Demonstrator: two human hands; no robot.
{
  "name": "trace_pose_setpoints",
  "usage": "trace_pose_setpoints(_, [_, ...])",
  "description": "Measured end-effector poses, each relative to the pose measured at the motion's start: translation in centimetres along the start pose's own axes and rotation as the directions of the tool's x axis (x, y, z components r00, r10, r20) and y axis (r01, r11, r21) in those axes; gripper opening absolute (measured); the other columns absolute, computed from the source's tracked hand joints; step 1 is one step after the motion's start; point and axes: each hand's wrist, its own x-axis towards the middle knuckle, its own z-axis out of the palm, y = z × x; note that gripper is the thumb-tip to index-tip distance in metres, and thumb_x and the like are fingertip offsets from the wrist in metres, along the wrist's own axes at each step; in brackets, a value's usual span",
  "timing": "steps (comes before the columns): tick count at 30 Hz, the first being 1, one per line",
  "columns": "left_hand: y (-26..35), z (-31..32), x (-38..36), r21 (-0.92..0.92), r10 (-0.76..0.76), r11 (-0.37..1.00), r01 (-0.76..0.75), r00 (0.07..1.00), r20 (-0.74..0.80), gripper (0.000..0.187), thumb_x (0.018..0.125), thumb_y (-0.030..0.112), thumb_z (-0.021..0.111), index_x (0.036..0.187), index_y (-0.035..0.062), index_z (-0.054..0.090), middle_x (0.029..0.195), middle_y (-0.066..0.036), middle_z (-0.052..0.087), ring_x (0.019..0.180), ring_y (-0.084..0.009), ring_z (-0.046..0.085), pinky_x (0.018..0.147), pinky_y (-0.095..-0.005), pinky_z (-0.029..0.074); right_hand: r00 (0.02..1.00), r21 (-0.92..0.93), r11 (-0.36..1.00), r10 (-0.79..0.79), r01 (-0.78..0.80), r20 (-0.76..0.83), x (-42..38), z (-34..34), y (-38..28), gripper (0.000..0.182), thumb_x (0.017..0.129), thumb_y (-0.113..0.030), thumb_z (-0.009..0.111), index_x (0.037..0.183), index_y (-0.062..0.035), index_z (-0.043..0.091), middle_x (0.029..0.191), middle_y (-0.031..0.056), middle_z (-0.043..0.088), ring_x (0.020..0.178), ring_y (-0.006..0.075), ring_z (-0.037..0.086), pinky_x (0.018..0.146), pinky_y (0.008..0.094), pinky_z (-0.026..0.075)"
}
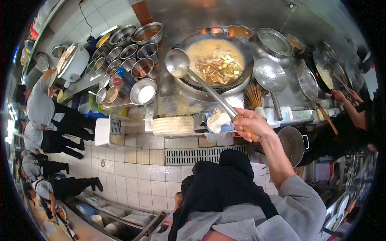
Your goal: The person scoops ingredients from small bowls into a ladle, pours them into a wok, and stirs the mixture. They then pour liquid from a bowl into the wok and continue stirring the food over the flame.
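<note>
My right hand (253, 125) is wrapped round the wooden end of a long metal ladle (177, 63). The ladle's bowl hangs over the left edge of a large wok (247, 60). Brothy soup (219, 60) with white cubes and brown strips fills the wok, and a flame shows behind it. Down by my left side, my left hand (178, 199) is partly hidden by dark clothing, so its fingers cannot be made out.
A perforated skimmer (269, 75) and a bamboo brush (254, 95) lie right of the wok. Metal bowls, one with white contents (143, 92), crowd the left counter. A co-worker's hands (346, 96) hold a pan at the right. Several people stand at the left. A pot (292, 145) sits below the counter.
</note>
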Motion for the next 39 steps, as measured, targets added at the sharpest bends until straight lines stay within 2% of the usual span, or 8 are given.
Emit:
trace_pose_setpoints(4, [9.3,-5.1,-4.2,-0.201,-0.118,0.969,0.141,0.985,0.123,0.039,0.077,0.025,0.066,0.106,-0.0024,0.066,0.091,-0.023,0.068,0.086,-0.0304,0.067,0.076,-0.0349,0.051,0.996,-0.018,0.998,-0.066,0.065,-0.062,0.3,-0.8,0.8,0.047,0.085,0.000,0.055,0.130,-0.0003,0.041,0.064,0.0017,0.050,0.038,0.0079,0.043,0.029,0.0215,0.034])
trace_pose_setpoints(8, [6.2,-3.7,-2.0,-0.096,0.091,0.991,-0.094,0.995,-0.028,0.039,0.075,0.020,0.065,0.106,-0.0040,0.065,0.088,-0.022,0.069,0.082,-0.0291,0.067,0.073,-0.0348,0.052,0.936,-0.005,0.983,-0.175,0.182,-0.304,2.5,-2.5,0.3,0.012,0.084,-0.004,0.055,0.092,-0.0032,0.046,0.062,0.0042,0.048,0.037,0.0090,0.042,0.029,0.0231,0.032])
trace_pose_setpoints(11, [8.7,-5.0,-4.8,-0.198,-0.031,0.979,0.037,0.999,0.030,0.039,0.076,0.024,0.065,0.105,-0.0022,0.066,0.089,-0.023,0.068,0.084,-0.0318,0.067,0.074,-0.0365,0.051,0.906,0.017,0.977,-0.189,0.211,-0.380,4.6,-6.3,-0.1,0.020,0.086,-0.005,0.055,0.102,-0.0039,0.045,0.064,0.0028,0.049,0.040,0.0078,0.043,0.031,0.0233,0.034])
trace_pose_setpoints(15, [-3.3,0.7,0.4,-0.028,0.080,0.996,-0.079,0.997,0.005,0.037,0.078,0.029,0.062,0.099,-0.0001,0.069,0.089,-0.024,0.067,0.086,-0.0356,0.066,0.076,-0.0389,0.051,0.884,0.034,0.963,-0.231,0.267,-0.406,6.1,-8.4,-0.6,0.018,0.086,-0.005,0.055,0.096,-0.0060,0.040,0.065,0.0027,0.049,0.041,0.0085,0.044,0.031,0.0237,0.034])
trace_pose_setpoints(19, [-7.0,1.8,1.5,0.044,0.119,0.992,-0.119,0.993,0.005,0.036,0.079,0.030,0.061,0.097,-0.0001,0.069,0.088,-0.024,0.067,0.085,-0.0361,0.066,0.074,-0.0398,0.051,0.893,0.091,0.958,-0.218,0.273,-0.394,6.6,-8.8,-0.9,0.020,0.086,-0.003,0.055,0.094,-0.0067,0.037,0.064,0.0024,0.048,0.041,0.0080,0.042,0.031,0.0243,0.033])
trace_pose_setpoints(26, [5.8,-4.2,-3.6,-0.191,-0.016,0.981,0.020,1.000,0.021,0.033,0.078,0.015,0.061,0.105,-0.0035,0.065,0.086,-0.019,0.068,0.075,-0.0268,0.067,0.064,-0.0351,0.052,0.995,0.659,0.746,-0.101,0.089,-0.019,5.8,-10.8,0.2,0.015,0.090,-0.008,0.053,0.093,-0.0103,0.038,0.064,0.0000,0.047,0.041,0.0048,0.040,0.031,0.0224,0.032])
trace_pose_setpoints(35, [10.0,-5.7,-5.4,-0.208,0.017,0.978,-0.005,0.998,0.060,0.037,0.077,0.017,0.066,0.107,-0.0040,0.063,0.087,-0.020,0.068,0.075,-0.0240,0.066,0.063,-0.0322,0.052,0.964,0.369,0.914,-0.076,0.169,-0.254,-0.8,-6.8,1.2,0.018,0.090,-0.008,0.053,0.098,-0.0122,0.038,0.067,0.0009,0.047,0.041,0.0057,0.041,0.029,0.0221,0.032])
trace_pose_setpoints(39, [2.6,-1.2,-2.4,-0.060,-0.066,0.996,0.066,0.998,-0.001,0.036,0.077,0.022,0.068,0.104,-0.0026,0.066,0.090,-0.021,0.068,0.077,-0.0227,0.067,0.064,-0.0326,0.052,0.930,0.230,0.959,-0.072,0.163,-0.360,-1.9,-5.6,2.1,0.024,0.087,-0.006,0.055,0.103,-0.0112,0.038,0.067,0.0015,0.047,0.040,0.0065,0.041,0.028,0.0219,0.033])
